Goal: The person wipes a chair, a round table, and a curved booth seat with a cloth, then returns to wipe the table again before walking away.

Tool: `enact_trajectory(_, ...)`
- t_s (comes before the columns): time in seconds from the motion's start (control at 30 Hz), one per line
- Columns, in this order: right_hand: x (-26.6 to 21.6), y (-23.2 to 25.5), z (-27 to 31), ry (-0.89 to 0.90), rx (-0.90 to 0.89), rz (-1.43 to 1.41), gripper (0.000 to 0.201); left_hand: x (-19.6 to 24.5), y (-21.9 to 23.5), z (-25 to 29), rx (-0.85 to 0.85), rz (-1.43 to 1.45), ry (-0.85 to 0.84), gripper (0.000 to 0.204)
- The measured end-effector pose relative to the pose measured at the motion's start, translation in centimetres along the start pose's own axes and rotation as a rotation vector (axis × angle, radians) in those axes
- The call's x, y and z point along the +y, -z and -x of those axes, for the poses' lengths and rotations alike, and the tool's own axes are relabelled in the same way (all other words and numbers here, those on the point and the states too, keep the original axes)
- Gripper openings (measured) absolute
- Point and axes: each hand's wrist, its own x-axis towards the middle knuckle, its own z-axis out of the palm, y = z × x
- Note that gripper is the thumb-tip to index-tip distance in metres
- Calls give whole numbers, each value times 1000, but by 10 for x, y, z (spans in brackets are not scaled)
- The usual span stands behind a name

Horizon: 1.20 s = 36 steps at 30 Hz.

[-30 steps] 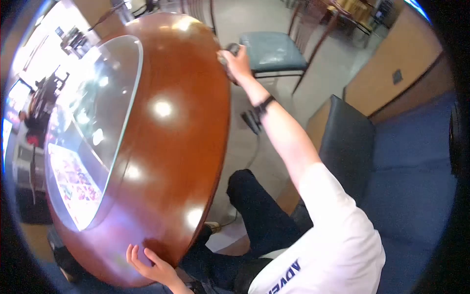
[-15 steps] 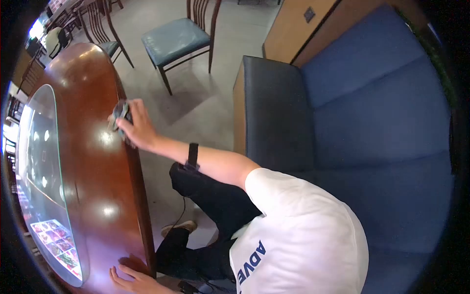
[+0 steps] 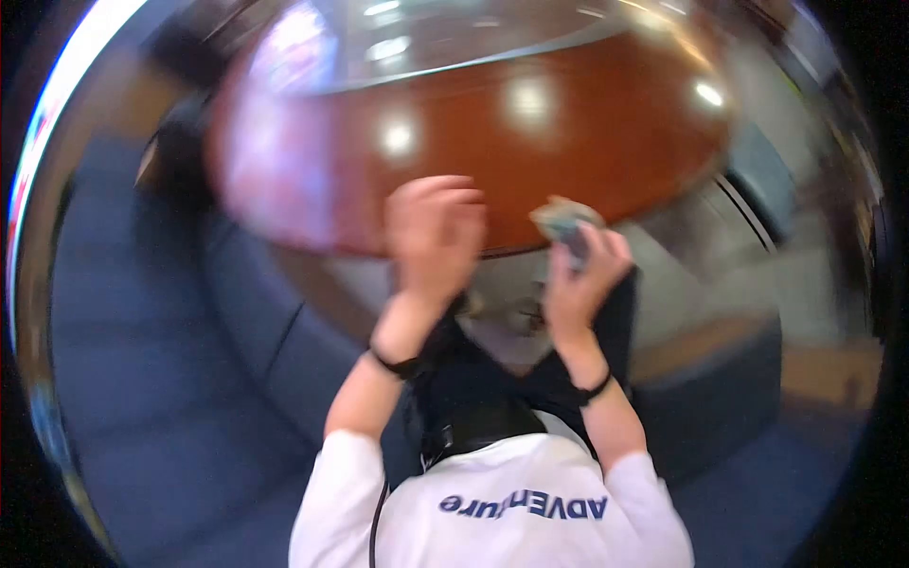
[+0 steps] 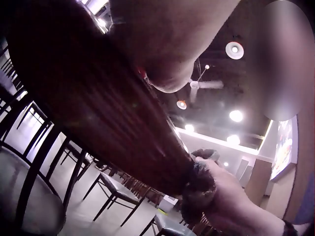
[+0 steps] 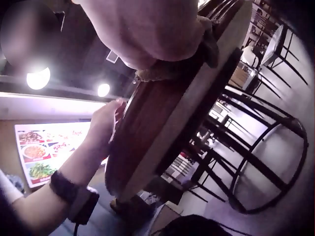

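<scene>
My right hand [image 3: 582, 284] grips a crumpled grey-green cloth [image 3: 565, 216] near the front edge of the brown table [image 3: 606, 123]. In the right wrist view, the cloth [image 5: 211, 46] sticks out beyond the right hand [image 5: 152, 34] against the tabletop. The left hand [image 3: 436, 232], blurred, is to its left over the same edge, with loosely bent fingers and no object visible in it. Seen from the right wrist, the left hand [image 5: 101, 128] is beside the table edge. The left wrist view shows the right hand [image 4: 234, 204] holding the dark-looking cloth [image 4: 202, 187].
A glass disc [image 3: 473, 62] lies on the table's far part. A dark blue bench seat [image 3: 161, 350] curves along the left, and another seat section [image 3: 710, 398] is at the right. A chair [image 3: 762, 180] stands beyond the table's right end.
The head view has swung round to face the table. My right hand has come back from the table's far side with the cloth, close to the left hand, which appears raised from the tabletop.
</scene>
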Motion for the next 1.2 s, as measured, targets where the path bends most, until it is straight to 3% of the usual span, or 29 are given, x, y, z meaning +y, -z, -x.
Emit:
enact_trajectory(0.03,-8,-5,12,48,-26,-11,50,1,11,11,-35,56,-88,14)
enact_trajectory(0.1,-27,-9,34,118,-161,-142,46,19,33,42,-65,209,-29,22)
enact_trajectory(0.17,-51,-10,54,181,-492,-347,41,30,60,78,-28,277,49,24)
enact_trajectory(0.2,-62,-15,60,187,-696,-434,41,30,75,93,-41,290,154,31)
enact_trajectory(0.3,-114,-20,81,138,-913,-709,41,26,123,136,-99,312,621,55)
enact_trajectory(0.33,-131,-23,90,-40,-995,-817,42,22,137,157,-137,368,784,65)
enact_trajectory(0.37,-142,-28,97,-10,-1095,-858,46,12,146,186,-190,457,866,77)
enact_trajectory(0.4,-158,-38,112,14,-1195,-893,52,11,166,202,-63,749,1044,81)
enact_trajectory(0.47,-163,-45,114,-86,-1590,-1192,64,34,174,217,167,696,1113,70)
enact_trajectory(0.53,-186,-63,129,130,-1803,-1155,69,26,198,245,379,832,1250,69)
enact_trajectory(0.6,-203,-68,142,140,-1867,-1142,64,21,220,262,600,934,1413,60)
enact_trajectory(0.63,-202,-70,144,142,-1880,-1135,64,17,230,272,472,660,1379,61)
enact_trajectory(0.7,-195,-81,144,626,-1733,-768,56,-1,253,307,223,5,1249,63)
enact_trajectory(0.73,-187,-87,145,457,-1714,-852,46,-13,258,338,95,-372,1134,65)
enact_trajectory(0.8,-164,-92,135,84,-1856,-789,38,-21,262,405,-53,-558,1369,72)
enact_trajectory(0.87,-132,-91,120,4,-1797,-760,31,-2,239,482,-230,-735,1423,79)
enact_trajectory(0.9,-117,-92,117,-42,-1754,-733,29,3,228,505,-320,-865,1313,86)
enact_trajectory(0.97,-87,-92,112,-176,-1682,-686,29,-13,226,503,-287,-899,1217,75)
enact_trajectory(1.07,-68,-80,95,-542,-1663,-532,29,-55,239,488,-263,-948,1194,68)
enact_trajectory(1.2,-47,-82,99,-582,-1569,-503,30,-159,275,476,-140,-1106,1093,67)
